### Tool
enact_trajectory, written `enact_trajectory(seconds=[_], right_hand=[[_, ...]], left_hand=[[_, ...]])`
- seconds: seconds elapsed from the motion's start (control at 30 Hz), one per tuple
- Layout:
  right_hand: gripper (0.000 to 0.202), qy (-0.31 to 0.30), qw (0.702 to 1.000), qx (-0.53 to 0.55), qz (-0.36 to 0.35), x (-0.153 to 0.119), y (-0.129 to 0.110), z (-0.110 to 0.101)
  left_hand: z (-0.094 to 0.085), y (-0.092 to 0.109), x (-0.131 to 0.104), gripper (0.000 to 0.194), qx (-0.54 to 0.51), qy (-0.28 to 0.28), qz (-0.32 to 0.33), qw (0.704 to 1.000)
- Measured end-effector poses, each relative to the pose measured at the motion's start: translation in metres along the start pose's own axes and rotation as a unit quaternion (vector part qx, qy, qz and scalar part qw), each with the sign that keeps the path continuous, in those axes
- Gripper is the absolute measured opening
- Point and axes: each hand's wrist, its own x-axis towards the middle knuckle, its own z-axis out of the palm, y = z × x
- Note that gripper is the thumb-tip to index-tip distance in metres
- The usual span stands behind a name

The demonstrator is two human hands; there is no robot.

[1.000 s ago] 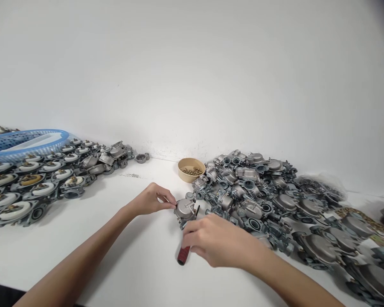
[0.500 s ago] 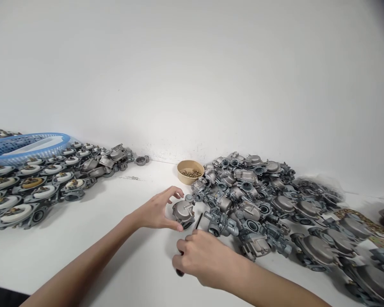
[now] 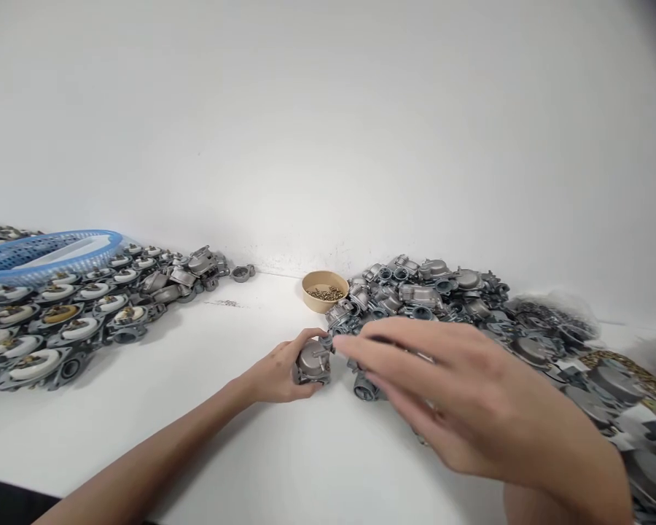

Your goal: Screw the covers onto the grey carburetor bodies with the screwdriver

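Note:
My left hand (image 3: 278, 372) is wrapped round a grey metal carburetor (image 3: 313, 360), thumb at its near side and fingers over its far side. The carburetor rests on the white table with its rounded bowl facing up. Raised close to the camera, my right hand (image 3: 470, 401) has its fingers pointing left, the tips beside the carburetor. A dark, thin screwdriver (image 3: 385, 340) shows in part between those fingers; most of it is hidden. Behind this hand lies another carburetor (image 3: 365, 389), partly covered.
A heap of carburetors (image 3: 420, 292) spreads over the right side. A tan bowl (image 3: 322, 278) of small brass-coloured screws stands at its left end. Rows of carburetor bodies with white floats (image 3: 82, 328) and a blue basket (image 3: 109, 239) are at left. A white wall rises behind.
My left hand has closed round the carburetor, having been open beside it. My right hand has lifted from the table toward the camera and moved right, its fingers now straighter.

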Motion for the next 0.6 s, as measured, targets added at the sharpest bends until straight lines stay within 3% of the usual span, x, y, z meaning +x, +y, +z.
enact_trajectory(seconds=[0.1,0.27,0.6], right_hand=[[0.043,0.010,0.999,0.047,0.007,-0.003,0.018,-0.001],[0.036,0.005,0.989,0.146,0.010,0.000,0.039,0.018],[0.037,0.054,0.976,0.211,0.002,0.005,0.051,0.028]], left_hand=[[0.001,-0.006,-0.002,0.078,0.050,-0.023,-0.007,0.998],[0.006,-0.003,-0.003,0.077,0.010,-0.051,0.018,0.998],[0.013,0.003,-0.001,0.077,-0.073,-0.061,0.045,0.994]])
